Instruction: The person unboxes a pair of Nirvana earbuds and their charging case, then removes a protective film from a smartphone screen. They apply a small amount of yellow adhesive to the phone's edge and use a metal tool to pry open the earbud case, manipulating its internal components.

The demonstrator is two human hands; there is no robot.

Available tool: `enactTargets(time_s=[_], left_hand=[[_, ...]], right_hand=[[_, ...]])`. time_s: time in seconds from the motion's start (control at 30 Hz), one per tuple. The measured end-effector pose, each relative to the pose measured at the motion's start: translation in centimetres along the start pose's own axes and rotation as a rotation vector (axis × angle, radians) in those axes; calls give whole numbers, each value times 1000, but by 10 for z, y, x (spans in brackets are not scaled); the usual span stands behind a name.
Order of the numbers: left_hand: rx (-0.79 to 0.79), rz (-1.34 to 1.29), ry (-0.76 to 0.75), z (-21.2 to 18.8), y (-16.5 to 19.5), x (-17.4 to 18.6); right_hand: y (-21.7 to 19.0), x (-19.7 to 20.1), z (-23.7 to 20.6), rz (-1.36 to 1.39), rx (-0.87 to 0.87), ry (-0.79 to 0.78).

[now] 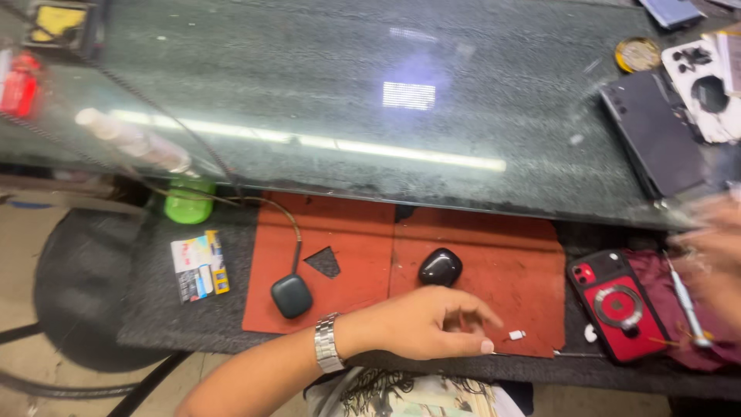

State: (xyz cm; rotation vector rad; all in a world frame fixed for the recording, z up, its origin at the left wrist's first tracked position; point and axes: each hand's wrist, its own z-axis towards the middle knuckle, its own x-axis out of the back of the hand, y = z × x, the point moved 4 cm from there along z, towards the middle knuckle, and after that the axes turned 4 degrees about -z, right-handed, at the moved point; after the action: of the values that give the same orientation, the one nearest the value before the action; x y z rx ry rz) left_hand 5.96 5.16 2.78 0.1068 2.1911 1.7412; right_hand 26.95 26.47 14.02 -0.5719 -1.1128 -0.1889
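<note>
My left hand (pixel 432 324), with a metal watch (pixel 327 344) on the wrist, rests on the front of a red-brown mat (pixel 471 255), fingers curled with nothing clearly held. A small white piece (pixel 516 335) lies just past its fingertips. A glossy black earbud case (pixel 440 266) sits on the mat above that hand. My right hand (pixel 714 259) is blurred at the right edge, beside a thin white-handled tool (pixel 685 301) lying on a maroon cloth (pixel 656 278); whether it grips the tool is unclear.
A dark green earbud case (pixel 291 296) on a cable lies at the mat's left. A red phone (pixel 617 301) sits right of the mat. A glass shelf (pixel 370 100) above carries a dark phone (pixel 656 131), a round tin (pixel 637 54) and a green cup (pixel 189 202).
</note>
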Motion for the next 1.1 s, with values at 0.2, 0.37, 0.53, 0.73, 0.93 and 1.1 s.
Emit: enactTargets(time_s=[0.2, 0.37, 0.53, 0.73, 0.93, 1.1], left_hand=[[159, 644, -130, -10, -34, -9], [63, 929, -25, -8, -40, -16], [44, 983, 28, -4, -49, -16], [45, 1033, 70, 8, -63, -17], [132, 1181, 219, -31, -40, 21], [186, 1323, 824, -127, 3, 52]], right_hand=[[-114, -90, -10, 371, 441, -352], [-216, -114, 8, 605, 625, -423], [-243, -133, 26, 396, 443, -857], [-220, -120, 26, 407, 617, -393], [-155, -122, 23, 448, 553, -381], [-109, -135, 28, 314, 392, -316]])
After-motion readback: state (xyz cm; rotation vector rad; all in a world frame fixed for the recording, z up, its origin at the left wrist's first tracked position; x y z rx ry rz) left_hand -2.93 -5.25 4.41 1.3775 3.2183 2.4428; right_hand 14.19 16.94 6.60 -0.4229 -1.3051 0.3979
